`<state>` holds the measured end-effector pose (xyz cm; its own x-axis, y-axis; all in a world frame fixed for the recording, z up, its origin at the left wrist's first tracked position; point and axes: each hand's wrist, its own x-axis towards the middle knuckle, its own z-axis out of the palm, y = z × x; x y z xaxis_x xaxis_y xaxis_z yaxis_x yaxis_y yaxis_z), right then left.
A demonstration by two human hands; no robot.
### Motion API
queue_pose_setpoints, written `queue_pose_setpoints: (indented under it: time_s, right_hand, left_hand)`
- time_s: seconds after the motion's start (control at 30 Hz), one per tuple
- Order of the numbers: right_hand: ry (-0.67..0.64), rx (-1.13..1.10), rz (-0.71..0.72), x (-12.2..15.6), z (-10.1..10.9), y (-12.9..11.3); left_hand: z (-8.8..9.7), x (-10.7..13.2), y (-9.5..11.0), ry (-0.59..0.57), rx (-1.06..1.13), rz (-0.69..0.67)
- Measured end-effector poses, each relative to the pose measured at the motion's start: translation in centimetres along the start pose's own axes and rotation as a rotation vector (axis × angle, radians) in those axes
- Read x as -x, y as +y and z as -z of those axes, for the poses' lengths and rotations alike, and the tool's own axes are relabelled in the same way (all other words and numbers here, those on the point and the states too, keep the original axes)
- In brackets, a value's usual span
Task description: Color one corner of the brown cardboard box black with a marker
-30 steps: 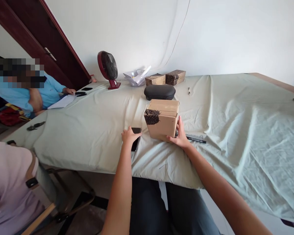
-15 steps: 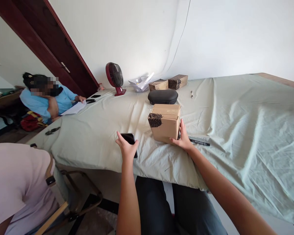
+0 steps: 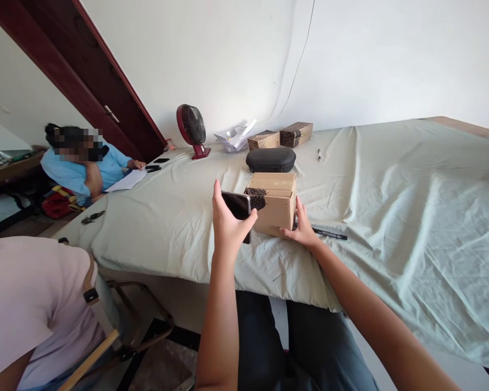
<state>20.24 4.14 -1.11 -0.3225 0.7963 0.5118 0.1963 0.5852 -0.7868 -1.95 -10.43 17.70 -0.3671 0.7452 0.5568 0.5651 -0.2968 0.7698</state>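
A black smartphone (image 3: 237, 205) is gripped in my left hand (image 3: 228, 225), tilted and raised just left of a cardboard box (image 3: 274, 213). The box rests on the cloth near the table's front edge, and black scribbles cover its left corner. My right hand (image 3: 304, 231) grips the box at its lower right corner, thumb across the front and fingers along the right side. Beside that hand lies a black marker pen (image 3: 330, 234), partly hidden by it. Behind the box sits a black zip case (image 3: 270, 160).
A light green cloth (image 3: 395, 217) covers the table. Farther back stand a red fan (image 3: 192, 130), a clear plastic tray (image 3: 230, 142), two brown boxes (image 3: 295, 134) and a small pen (image 3: 319, 155). One person (image 3: 83, 174) sits far left with papers; another (image 3: 36, 309) sits close on my left.
My left hand has lifted the phone off the table and moved it right, close to the box. My right hand stays on the box.
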Motion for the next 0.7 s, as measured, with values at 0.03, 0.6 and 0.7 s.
queue_pose_setpoints:
  time_s: [0.03,0.6,0.7]
  right_hand:
    - [-0.001,0.005,0.003,0.0,0.0,-0.1]
    - [-0.034,-0.014,-0.038,0.1,0.4,-1.4]
    - [-0.023,-0.027,-0.032,0.0,0.5,-1.4]
  left_hand:
    - [-0.2,0.1,0.1,0.016,-0.025,-0.008]
    - [-0.6,-0.6,-5.1,-0.064,-0.554,0.377]
    - [-1.2,0.0,-9.5,-0.175,-0.739,0.59]
